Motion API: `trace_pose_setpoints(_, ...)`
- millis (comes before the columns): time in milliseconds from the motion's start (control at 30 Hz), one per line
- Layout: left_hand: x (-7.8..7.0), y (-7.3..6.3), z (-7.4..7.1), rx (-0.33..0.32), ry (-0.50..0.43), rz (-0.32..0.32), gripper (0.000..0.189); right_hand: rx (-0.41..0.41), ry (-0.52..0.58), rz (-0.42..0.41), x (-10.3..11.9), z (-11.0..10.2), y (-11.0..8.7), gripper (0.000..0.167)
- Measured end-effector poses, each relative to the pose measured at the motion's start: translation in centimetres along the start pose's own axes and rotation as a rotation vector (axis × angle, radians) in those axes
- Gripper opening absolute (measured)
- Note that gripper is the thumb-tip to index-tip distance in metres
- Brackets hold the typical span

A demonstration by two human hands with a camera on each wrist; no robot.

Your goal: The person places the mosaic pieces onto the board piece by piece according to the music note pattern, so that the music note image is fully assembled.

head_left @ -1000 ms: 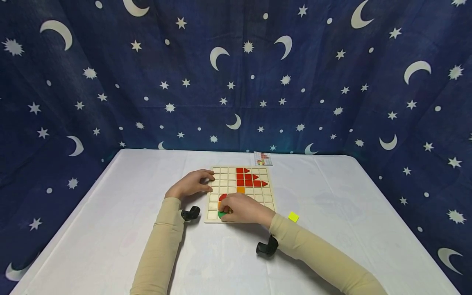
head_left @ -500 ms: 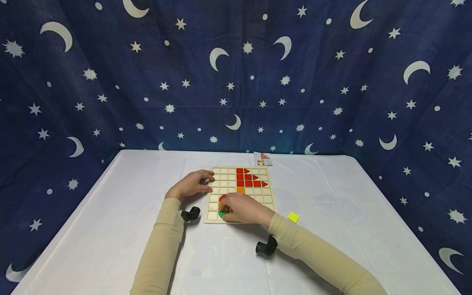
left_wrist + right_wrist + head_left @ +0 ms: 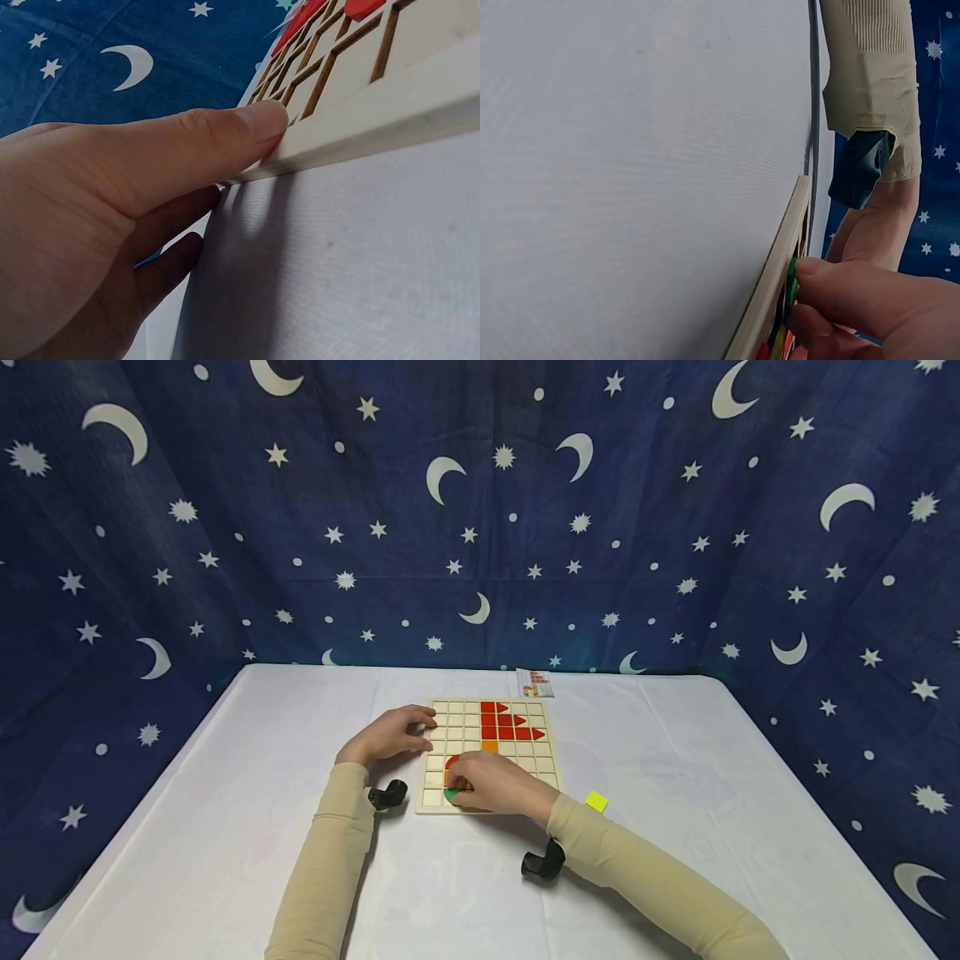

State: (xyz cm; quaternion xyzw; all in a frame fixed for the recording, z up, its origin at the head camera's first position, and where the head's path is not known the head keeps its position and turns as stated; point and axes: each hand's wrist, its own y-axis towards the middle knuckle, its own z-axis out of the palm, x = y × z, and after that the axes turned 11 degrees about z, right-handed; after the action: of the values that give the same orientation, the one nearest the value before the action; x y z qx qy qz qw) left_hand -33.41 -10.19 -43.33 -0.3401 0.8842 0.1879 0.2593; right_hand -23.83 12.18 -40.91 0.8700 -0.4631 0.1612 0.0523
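Observation:
A pale wooden grid board [image 3: 436, 763] lies on the table. My left hand [image 3: 387, 735] is at its left edge; in the left wrist view the thumb rests on the board's rim [image 3: 375, 120], with the other fingers beside and below it. My right hand [image 3: 498, 783] is over the lower left cells, fingers curled, pinching a green rounded piece [image 3: 450, 796]. The right wrist view shows the thumb against this green piece [image 3: 792, 281]. A red rounded piece [image 3: 452, 762] and an orange piece [image 3: 447, 777] show just above it. My right hand hides other cells.
Red squares and triangles [image 3: 506, 732] form three rows on the board's upper part, with an orange square [image 3: 489, 747] below. A yellow square [image 3: 597, 802] lies right of the board. Behind stands a printed pattern card [image 3: 535, 683]. A starry blue cloth [image 3: 480, 527] hangs around the table.
Almost nothing differs: both hands keep their places on the board, and the right fingers shift only very slightly at the green piece.

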Motion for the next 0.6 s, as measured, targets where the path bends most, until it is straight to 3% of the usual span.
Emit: trace_pose_setpoints(600,-0.07,0.11,0.03,-0.001,-0.005,-0.025,0.041,-0.014,-0.008,-0.003,-0.02,0.21,0.1,0.01)
